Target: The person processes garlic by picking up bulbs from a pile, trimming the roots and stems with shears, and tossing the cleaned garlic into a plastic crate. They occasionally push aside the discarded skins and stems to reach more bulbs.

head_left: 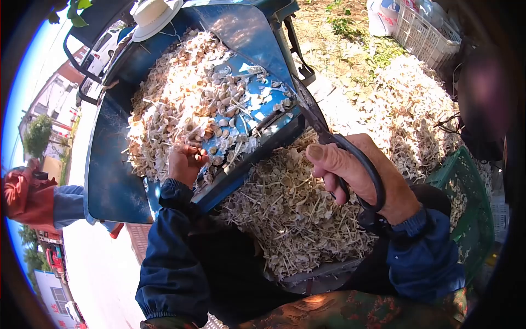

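My left hand (186, 163) is at the lower edge of a heap of garlic (181, 93) in a tilted blue bin (109, 170). Its fingers are curled in, and whatever they may hold is hidden. My right hand (364, 172) grips a pair of dark-handled scissors (378, 189), with a thumb and fingers around the loops. The blades point up and left toward the bin's rim, touching no garlic that I can see. Loose garlic pieces and papery skins lie on the bare blue surface of the bin.
Cut stalks and skins (307, 219) are heaped below the bin, in front of my lap. Another pale heap (411, 104) lies at right, near a white crate (424, 33) and a green crate (471, 214). A white hat (153, 19) rests on the bin; a person in red (27, 192) is at left.
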{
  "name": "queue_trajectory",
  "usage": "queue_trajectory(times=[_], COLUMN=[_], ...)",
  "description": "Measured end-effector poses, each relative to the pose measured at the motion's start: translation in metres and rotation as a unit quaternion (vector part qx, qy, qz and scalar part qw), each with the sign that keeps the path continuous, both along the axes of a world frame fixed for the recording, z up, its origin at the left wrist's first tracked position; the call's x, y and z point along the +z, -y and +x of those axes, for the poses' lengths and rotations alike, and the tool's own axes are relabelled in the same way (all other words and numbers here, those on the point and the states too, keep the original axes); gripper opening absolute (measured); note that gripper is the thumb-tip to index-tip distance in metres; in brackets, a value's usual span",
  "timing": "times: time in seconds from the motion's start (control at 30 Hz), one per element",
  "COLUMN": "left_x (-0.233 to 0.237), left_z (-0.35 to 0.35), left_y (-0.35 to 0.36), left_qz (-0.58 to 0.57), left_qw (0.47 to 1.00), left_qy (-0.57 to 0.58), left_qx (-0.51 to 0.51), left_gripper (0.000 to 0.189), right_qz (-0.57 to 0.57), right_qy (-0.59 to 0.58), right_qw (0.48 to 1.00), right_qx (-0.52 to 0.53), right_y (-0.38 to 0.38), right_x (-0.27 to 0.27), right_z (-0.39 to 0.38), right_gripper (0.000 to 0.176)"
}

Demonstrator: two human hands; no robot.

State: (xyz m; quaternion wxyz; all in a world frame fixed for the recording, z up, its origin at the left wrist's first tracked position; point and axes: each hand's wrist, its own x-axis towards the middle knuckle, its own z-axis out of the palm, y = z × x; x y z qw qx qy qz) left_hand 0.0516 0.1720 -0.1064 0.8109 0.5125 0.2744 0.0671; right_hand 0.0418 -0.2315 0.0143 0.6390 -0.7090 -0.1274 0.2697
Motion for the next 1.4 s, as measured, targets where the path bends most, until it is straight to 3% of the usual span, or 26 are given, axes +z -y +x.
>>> queue_trajectory(times=[0.07, 0.13, 0.17, 0.2, 0.23, 0.27, 0.4, 0.43, 0.47, 0.53, 0.57, 0.6, 0.67, 0.73, 0.8, 0.87, 0.93, 1.07, 1.13, 1.2, 1.27, 1.4], left_x=[-0.006, -0.009, -0.003, -0.019, -0.050, -0.066, -0.050, -0.044, -0.041, -0.032, -0.030, -0.030, -0.031, -0.033, -0.034, -0.020, -0.010, 0.006, 0.025, 0.053, 0.070, 0.086], left_z=[0.006, 0.016, 0.020, 0.026, 0.037, 0.046, 0.060, 0.062, 0.065, 0.066, 0.067, 0.065, 0.059, 0.055, 0.049, 0.041, 0.036, 0.026, 0.016, -0.003, -0.018, -0.034], left_y=[0.007, 0.010, 0.020, 0.009, -0.013, -0.024, 0.005, 0.009, 0.017, 0.042, 0.045, 0.042, 0.032, 0.029, 0.030, 0.041, 0.047, 0.064, 0.085, 0.109, 0.130, 0.148], left_qz=[0.018, 0.200, 0.364, 0.364, 0.723, 0.946, 0.922, 0.896, 0.896, 0.792, 0.764, 0.764, 0.693, 0.718, 0.582, 0.584, 0.646, 0.614, 0.433, 0.366, 0.259, 0.252], left_qw=[0.999, 0.977, 0.927, 0.927, 0.689, 0.323, 0.376, 0.434, 0.433, 0.593, 0.625, 0.625, 0.716, 0.691, 0.811, 0.807, 0.761, 0.786, 0.896, 0.925, 0.952, 0.947], left_qy=[-0.050, -0.066, -0.077, -0.075, -0.025, 0.029, -0.065, -0.063, -0.061, -0.118, -0.129, -0.130, -0.071, -0.060, 0.054, 0.082, 0.057, 0.069, 0.090, 0.060, 0.085, 0.103], left_qx=[0.008, -0.017, -0.057, -0.057, -0.047, -0.025, -0.061, -0.071, -0.070, 0.080, 0.091, 0.092, 0.042, 0.056, 0.021, 0.018, 0.035, 0.013, -0.043, -0.083, -0.141, -0.172], left_gripper=[0.010, 0.010, 0.017, 0.017, 0.016, 0.015, 0.018, 0.024, 0.024, 0.025, 0.023, 0.023, 0.030, 0.031, 0.027, 0.024, 0.026, 0.024, 0.018, 0.015, 0.016, 0.018], right_qz=[-0.002, -0.007, -0.014, -0.014, -0.011, -0.008, -0.009, -0.004, 0.001, -0.001, -0.008, -0.016, -0.011, -0.007, 0.009, 0.000, -0.007, -0.016, -0.037, -0.152, -0.201, -0.230], right_qy=[0.002, -0.001, -0.003, -0.002, -0.004, -0.006, -0.017, -0.022, -0.027, -0.029, -0.029, -0.029, -0.023, -0.016, 0.001, 0.001, 0.001, 0.004, 0.004, 0.300, 0.339, 0.395], right_qw=[1.000, 1.000, 1.000, 1.000, 1.000, 1.000, 1.000, 1.000, 1.000, 1.000, 1.000, 0.999, 1.000, 1.000, 1.000, 1.000, 1.000, 1.000, 0.999, 0.941, 0.918, 0.889], right_qx=[-0.014, -0.012, -0.010, -0.011, -0.011, -0.011, 0.001, 0.006, 0.012, 0.012, 0.008, 0.004, 0.006, 0.007, 0.012, 0.013, 0.015, 0.010, 0.001, -0.031, -0.045, -0.024], right_y=[0.000, 0.003, 0.004, 0.005, 0.006, 0.006, 0.010, 0.011, 0.011, 0.010, 0.010, 0.009, 0.010, 0.010, 0.009, 0.009, 0.007, 0.000, -0.003, -0.009, -0.015, -0.024], right_x=[0.004, 0.004, 0.005, 0.005, 0.005, 0.006, 0.009, 0.009, 0.009, 0.009, 0.009, 0.009, 0.010, 0.011, 0.010, 0.006, 0.004, -0.002, -0.011, -0.025, -0.033, -0.038], right_z=[-0.001, 0.000, 0.000, 0.000, 0.000, 0.000, 0.002, 0.002, 0.002, 0.002, 0.002, 0.001, 0.001, 0.001, 0.000, 0.001, 0.001, 0.002, 0.005, 0.007, 0.002, -0.005], right_gripper=[0.065, 0.065, 0.064, 0.064, 0.063, 0.062, 0.058, 0.058, 0.058, 0.059, 0.059, 0.059, 0.059, 0.060, 0.061, 0.061, 0.061, 0.056, 0.054, 0.059, 0.059, 0.058])
